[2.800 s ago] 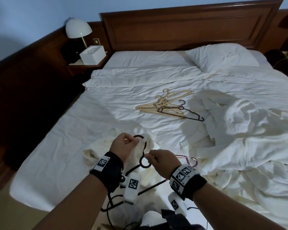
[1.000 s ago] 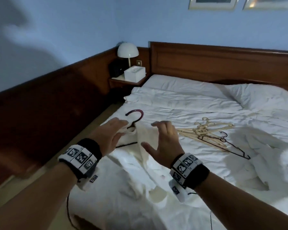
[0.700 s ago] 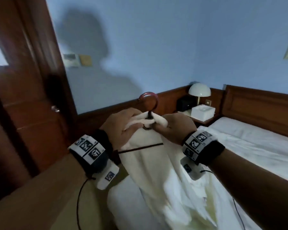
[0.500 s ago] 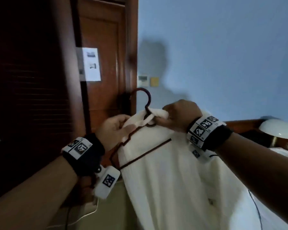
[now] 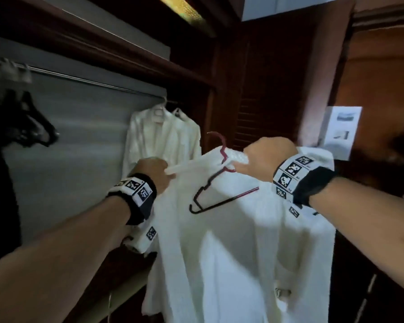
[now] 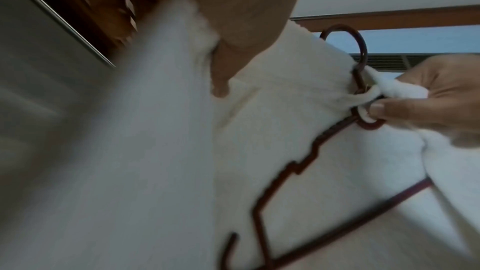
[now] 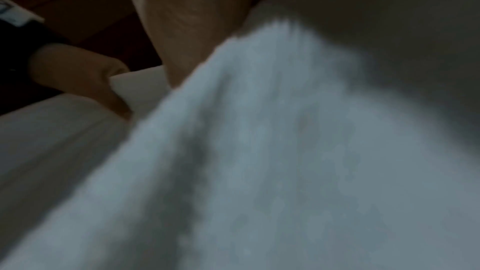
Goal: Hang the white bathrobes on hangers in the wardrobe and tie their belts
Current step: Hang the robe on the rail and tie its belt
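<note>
The open wardrobe [image 5: 84, 141] already has white bathrobes [image 5: 163, 138] hanging at the right end of its rail [image 5: 91, 81], and the robe in hand [image 5: 231, 241] hangs in front of it on a dark red hanger [image 5: 219, 190]. The right hand [image 5: 264, 159] is closed around the collar and hanger neck; the left hand [image 5: 153, 172] pinches the collar's other edge. To hang it cleanly, I'd raise the hook [image 5: 217, 142] above the rail beside the hung robes, keeping the collar clear of it.
</note>
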